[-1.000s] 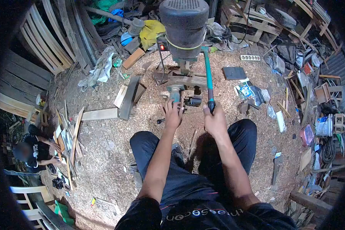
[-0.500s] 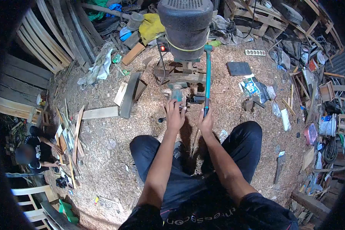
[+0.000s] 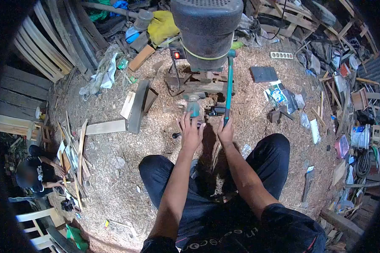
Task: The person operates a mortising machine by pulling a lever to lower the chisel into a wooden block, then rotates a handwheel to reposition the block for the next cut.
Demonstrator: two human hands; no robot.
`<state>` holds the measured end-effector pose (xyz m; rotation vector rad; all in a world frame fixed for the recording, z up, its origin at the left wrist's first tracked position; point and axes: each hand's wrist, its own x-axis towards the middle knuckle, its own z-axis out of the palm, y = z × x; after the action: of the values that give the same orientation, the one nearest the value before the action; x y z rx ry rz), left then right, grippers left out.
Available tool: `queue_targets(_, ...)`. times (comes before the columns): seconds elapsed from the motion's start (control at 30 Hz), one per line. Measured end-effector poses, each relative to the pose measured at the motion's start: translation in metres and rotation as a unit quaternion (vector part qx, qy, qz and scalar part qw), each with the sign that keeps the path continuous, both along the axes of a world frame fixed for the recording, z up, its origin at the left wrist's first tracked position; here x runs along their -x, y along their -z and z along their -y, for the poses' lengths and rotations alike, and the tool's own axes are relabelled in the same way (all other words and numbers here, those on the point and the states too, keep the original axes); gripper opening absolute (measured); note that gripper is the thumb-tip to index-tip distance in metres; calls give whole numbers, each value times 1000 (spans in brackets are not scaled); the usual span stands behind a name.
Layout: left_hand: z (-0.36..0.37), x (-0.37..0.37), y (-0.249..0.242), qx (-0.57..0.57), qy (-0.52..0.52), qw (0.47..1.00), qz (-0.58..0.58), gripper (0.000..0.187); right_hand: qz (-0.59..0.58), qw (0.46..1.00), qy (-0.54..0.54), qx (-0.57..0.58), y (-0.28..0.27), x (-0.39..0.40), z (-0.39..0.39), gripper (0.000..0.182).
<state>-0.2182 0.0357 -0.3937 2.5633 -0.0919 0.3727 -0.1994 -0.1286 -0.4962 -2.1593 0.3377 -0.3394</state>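
Observation:
A drill press with a big dark motor housing (image 3: 207, 29) stands right in front of me. My right hand (image 3: 226, 131) is closed around the lower end of its long teal feed lever (image 3: 229, 84). My left hand (image 3: 190, 133) rests with spread fingers on a workpiece on the machine's table, just below the teal chuck (image 3: 193, 109). A small black vise or clamp (image 3: 215, 111) sits between my two hands. What lies under my left palm is hidden.
Sawdust covers the floor. Wooden boards (image 3: 135, 107) lie to the left, curved slats (image 3: 50, 46) lean at far left. Another person (image 3: 33, 175) crouches at lower left. Scrap wood, a power strip (image 3: 281, 55) and clutter fill the right side. A hatchet (image 3: 307, 181) lies by my right leg.
My right hand has pulled the teal lever down and toward my left hand. The left hand has stayed on the workpiece.

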Motion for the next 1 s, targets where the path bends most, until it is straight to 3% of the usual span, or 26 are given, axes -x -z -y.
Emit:
queue_targets(0.07, 1, 0, -2, 5, -5, 1000, 3, 33, 17, 1000, -11, 4, -17, 10, 2, 36)
queue_targets(0.23, 1, 10, -4, 17, -14, 1000, -5, 35, 128, 989, -32, -68, -131, 55, 1, 40)
queue_targets(0.27, 1, 9, -5, 23, -14, 1000, -9, 35, 203, 979, 5, 9, -161, 58, -1, 29)
queue_targets(0.37, -10, 3, 2, 64, 31, 997, 12, 37, 229, 969, -86, 9, -237, 67, 14, 18)
queue_targets(0.5, -21, 3, 8, 105, 53, 993, -18, 40, 241, 926, -207, -206, -346, 52, 31, 29)
queue_targets(0.57, -27, 2, -3, 146, 64, 985, -63, 42, 323, 893, -226, -218, -395, 19, 29, 34)
queue_targets(0.6, -29, -2, 2, 164, 67, 984, -16, 42, 376, 873, -219, -219, -410, 1, 25, 34)
queue_targets(0.67, -28, -15, -22, 145, 51, 988, 24, 42, 485, 831, -203, -182, -437, -41, 16, 34)
queue_targets(0.77, -22, -34, -86, 165, 47, 978, 120, 43, 442, 870, -168, -141, -469, -83, 18, 37)
queue_targets(0.87, -3, -58, -197, 175, 50, 955, 235, 48, 427, 883, -137, -138, -498, -101, 14, 35)
queue_targets(1.0, 20, -89, -314, 164, 71, 907, 382, 55, 545, 834, -82, -4, -500, -148, 17, 36)
